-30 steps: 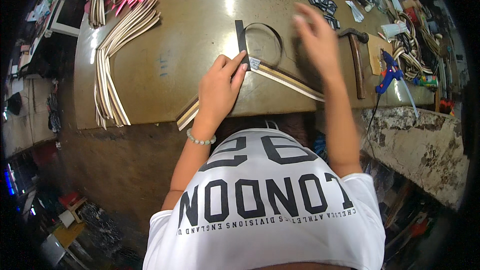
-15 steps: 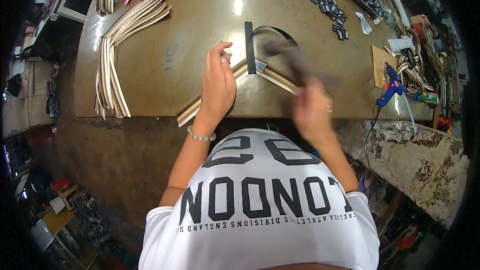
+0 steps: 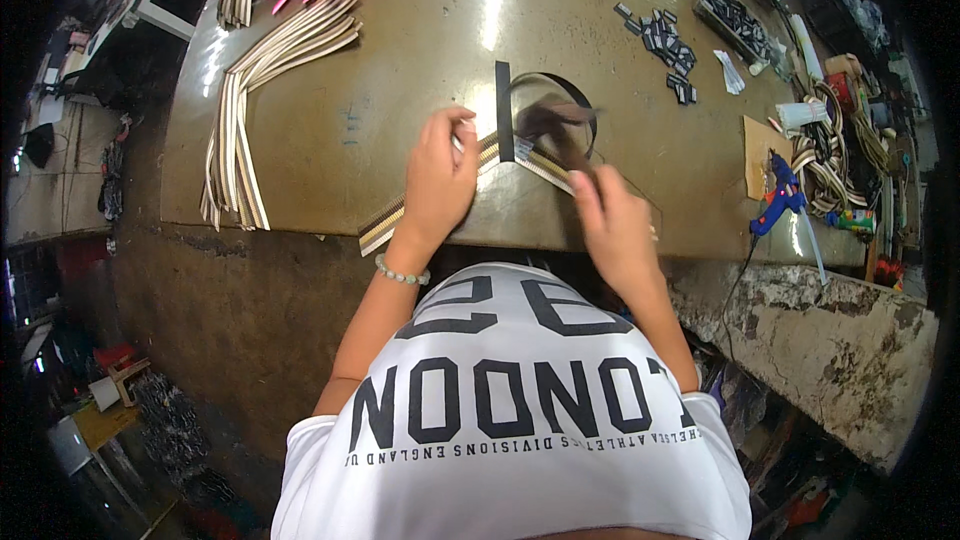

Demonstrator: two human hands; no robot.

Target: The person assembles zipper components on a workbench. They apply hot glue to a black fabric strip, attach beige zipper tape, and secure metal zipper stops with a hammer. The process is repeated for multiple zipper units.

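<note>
Striped strip lies at bench front edge; left hand presses it flat, right hand grips hammer just above strip; glue gun well right of strip

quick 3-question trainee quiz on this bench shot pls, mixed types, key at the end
1. True or false: the left hand presses on the striped strap lying on the table.
2. What does the right hand hold? A) the glue gun B) a hammer C) a pink strip
3. Fill in: the blue glue gun lies to the person's ____ near the table edge.

Key
1. True. The left hand rests flat on the strap, beside the black band.
2. B. The right hand grips a handle with a dark, blurred hammer head above it, over the strap.
3. Right. No hand touches it.
</note>
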